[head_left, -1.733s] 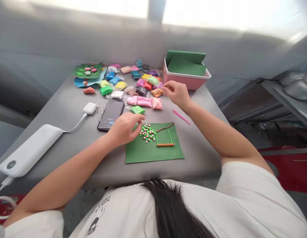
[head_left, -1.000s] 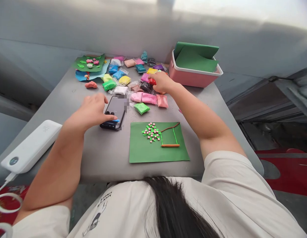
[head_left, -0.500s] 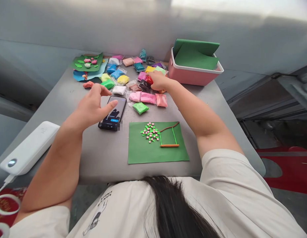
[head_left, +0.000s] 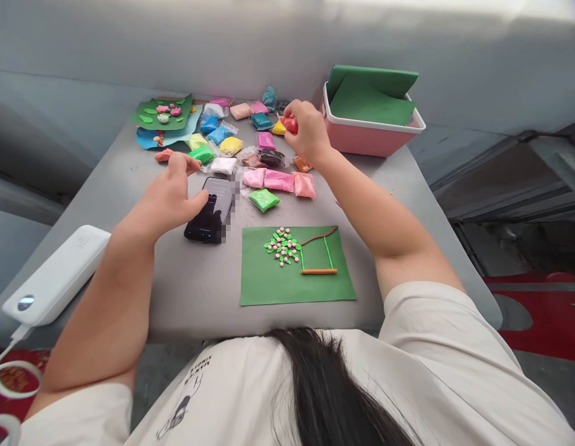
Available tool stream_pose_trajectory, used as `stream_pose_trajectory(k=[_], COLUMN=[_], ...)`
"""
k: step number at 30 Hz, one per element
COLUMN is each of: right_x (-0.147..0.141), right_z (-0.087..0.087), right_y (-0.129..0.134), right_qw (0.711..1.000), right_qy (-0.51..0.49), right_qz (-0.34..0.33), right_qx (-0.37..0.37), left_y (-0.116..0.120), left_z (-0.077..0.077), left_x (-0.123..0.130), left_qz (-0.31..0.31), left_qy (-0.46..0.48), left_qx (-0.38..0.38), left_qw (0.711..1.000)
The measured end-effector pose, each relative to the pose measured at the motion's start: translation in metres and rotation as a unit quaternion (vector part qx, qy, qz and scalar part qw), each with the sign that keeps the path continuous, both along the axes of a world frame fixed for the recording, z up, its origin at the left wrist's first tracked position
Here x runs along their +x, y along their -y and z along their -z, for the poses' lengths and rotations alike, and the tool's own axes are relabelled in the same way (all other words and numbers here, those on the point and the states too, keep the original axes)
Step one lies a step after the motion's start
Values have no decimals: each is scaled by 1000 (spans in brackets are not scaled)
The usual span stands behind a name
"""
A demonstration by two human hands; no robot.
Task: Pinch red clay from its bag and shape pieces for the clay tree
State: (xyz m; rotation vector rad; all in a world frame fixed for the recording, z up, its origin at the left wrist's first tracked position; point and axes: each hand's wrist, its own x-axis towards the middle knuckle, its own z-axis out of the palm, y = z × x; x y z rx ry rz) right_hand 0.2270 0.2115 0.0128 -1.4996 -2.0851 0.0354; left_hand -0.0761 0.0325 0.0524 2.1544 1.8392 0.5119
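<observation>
Across the grey table, left to right: a left hand by a dark phone, a right hand gripping a red packet.

The left thumb and fingers stand apart at the phone's left edge; whether they touch it, I cannot tell. Nearer the front, a green sheet bears a pink-dotted leaf cluster, a brown strand and an orange bar. Bright, glossy and small, the red packet is partly hidden by the right fingers clamped on it, near a yellow packet toward the back, left of the pink basket.
</observation>
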Motion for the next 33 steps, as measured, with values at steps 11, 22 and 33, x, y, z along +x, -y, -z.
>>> stream_pose_trajectory(k=[11, 22, 33], right_x=[39, 51, 50], right_z=[23, 21, 13], right_y=[106, 136, 145], right_qw=[884, 847, 853], right_qy=[-428, -507, -504], right_qz=[-167, -106, -103], right_qx=[-88, -116, -92], left_y=[-8, -6, -11], left_z=[4, 10, 14], left_x=[12, 12, 8], left_qz=[33, 47, 62], left_qy=[6, 30, 32], left_qx=[-44, -49, -38], left_qw=[998, 997, 997])
